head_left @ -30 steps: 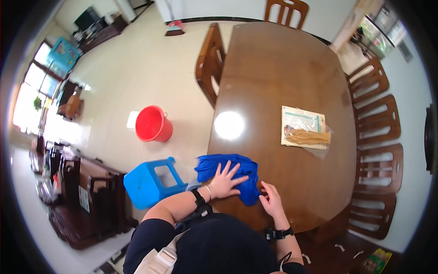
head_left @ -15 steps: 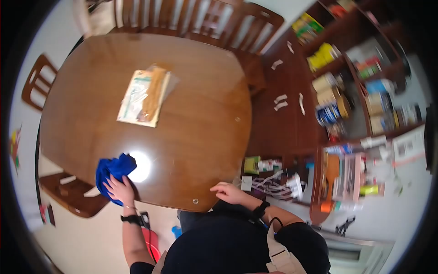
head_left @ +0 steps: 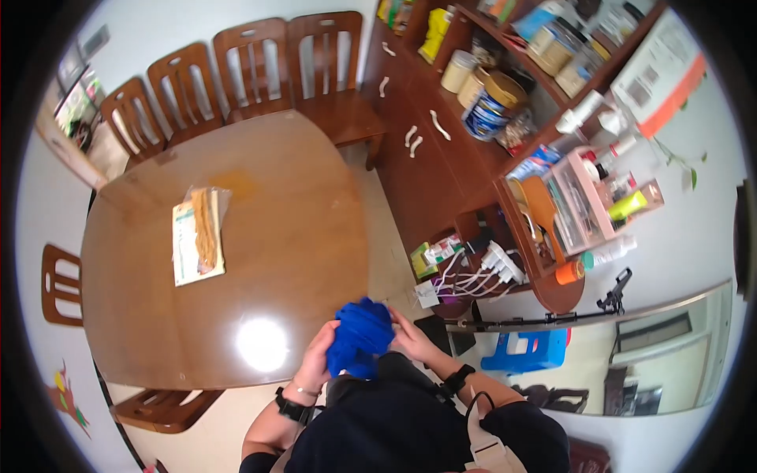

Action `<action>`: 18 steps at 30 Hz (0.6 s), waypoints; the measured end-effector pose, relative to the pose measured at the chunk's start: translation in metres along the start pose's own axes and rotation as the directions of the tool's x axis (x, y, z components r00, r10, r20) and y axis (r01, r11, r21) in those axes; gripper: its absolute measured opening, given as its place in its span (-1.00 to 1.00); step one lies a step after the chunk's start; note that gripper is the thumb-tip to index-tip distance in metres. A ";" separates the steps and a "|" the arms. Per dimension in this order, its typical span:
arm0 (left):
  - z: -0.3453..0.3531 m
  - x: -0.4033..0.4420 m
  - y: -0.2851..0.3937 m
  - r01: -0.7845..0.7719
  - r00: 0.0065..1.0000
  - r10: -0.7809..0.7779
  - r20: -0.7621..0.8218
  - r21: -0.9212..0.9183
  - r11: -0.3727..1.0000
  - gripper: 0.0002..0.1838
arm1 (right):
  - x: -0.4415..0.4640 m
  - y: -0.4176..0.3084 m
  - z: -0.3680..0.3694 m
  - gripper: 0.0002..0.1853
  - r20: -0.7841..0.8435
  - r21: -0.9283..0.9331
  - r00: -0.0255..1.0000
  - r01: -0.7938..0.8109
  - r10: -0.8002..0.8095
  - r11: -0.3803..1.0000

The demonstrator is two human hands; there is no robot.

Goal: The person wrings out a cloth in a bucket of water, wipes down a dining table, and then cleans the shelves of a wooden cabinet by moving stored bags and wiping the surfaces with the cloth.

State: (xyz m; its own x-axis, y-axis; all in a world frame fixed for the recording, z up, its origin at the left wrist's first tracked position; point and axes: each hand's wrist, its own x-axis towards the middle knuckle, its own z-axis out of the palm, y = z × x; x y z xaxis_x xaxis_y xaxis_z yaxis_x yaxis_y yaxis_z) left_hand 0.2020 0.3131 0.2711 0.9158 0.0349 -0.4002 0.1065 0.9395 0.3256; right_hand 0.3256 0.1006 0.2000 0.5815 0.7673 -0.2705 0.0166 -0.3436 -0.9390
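A crumpled blue cloth [head_left: 359, 337] is bunched up in front of my body, at the table's near right corner. My left hand [head_left: 318, 356] grips its left side, with the thumb along the edge of the fabric. On the other side, my right hand [head_left: 410, 339] holds the cloth with fingers partly hidden behind it. The wooden dining table [head_left: 292, 236] has a glossy top with a bright light reflection near the cloth. Farther left on it lies a white and yellow booklet or packet [head_left: 185, 252], with a long brown item in clear plastic [head_left: 206, 229] on top.
Wooden chairs [head_left: 252, 59] line the far side, with others at the left and near edges. A dark wooden cabinet [head_left: 418, 181] with jars [head_left: 490, 102] stands at the right. White cables and a power strip [head_left: 498, 264] sit on its lower shelf, above a blue stool [head_left: 527, 351].
The blue cloth has moved right, off the tabletop's near left edge, in my left hand. My right hand has come to it from the table edge. My view has turned.
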 end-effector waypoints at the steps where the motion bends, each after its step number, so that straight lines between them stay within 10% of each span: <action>1: -0.005 0.002 -0.002 0.032 0.998 -0.029 0.061 -0.048 0.998 -0.63 | 0.000 -0.003 -0.004 -0.36 -0.019 0.273 0.997 -0.062 0.070 0.960; 6: 0.000 0.021 -0.029 0.029 0.996 -0.083 0.026 0.803 0.596 -0.39 | -0.002 0.009 -0.009 -0.34 0.152 0.734 0.986 -0.157 0.065 0.660; 7: -0.003 0.028 -0.041 -0.064 0.992 -0.061 0.109 0.862 0.503 -0.39 | -0.007 -0.003 -0.022 -0.40 0.243 0.426 0.969 -0.157 0.054 0.891; 8: 0.003 0.031 -0.049 -0.154 0.980 -0.053 0.191 0.903 0.402 -0.39 | -0.008 -0.011 -0.025 -0.49 0.232 0.256 0.962 0.084 -0.145 0.963; 13: 0.044 0.048 -0.060 0.002 0.998 -0.057 0.039 0.809 0.588 -0.58 | -0.023 0.031 -0.071 -0.56 0.155 0.108 0.982 -0.130 0.112 0.986; 18: 0.071 0.082 -0.026 -0.045 0.999 0.017 0.045 0.781 0.623 -0.90 | -0.082 0.046 -0.154 -0.60 -0.129 -0.220 0.991 -0.007 -0.022 0.975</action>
State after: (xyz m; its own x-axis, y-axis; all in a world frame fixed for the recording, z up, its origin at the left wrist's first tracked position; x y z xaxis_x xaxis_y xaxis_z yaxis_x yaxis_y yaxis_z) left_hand 0.3015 0.2677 0.2910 0.9338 0.0356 -0.3559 0.3271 0.3177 0.8900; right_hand 0.4039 -0.0617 0.2117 0.6809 0.6986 -0.2199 0.1913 -0.4594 -0.8674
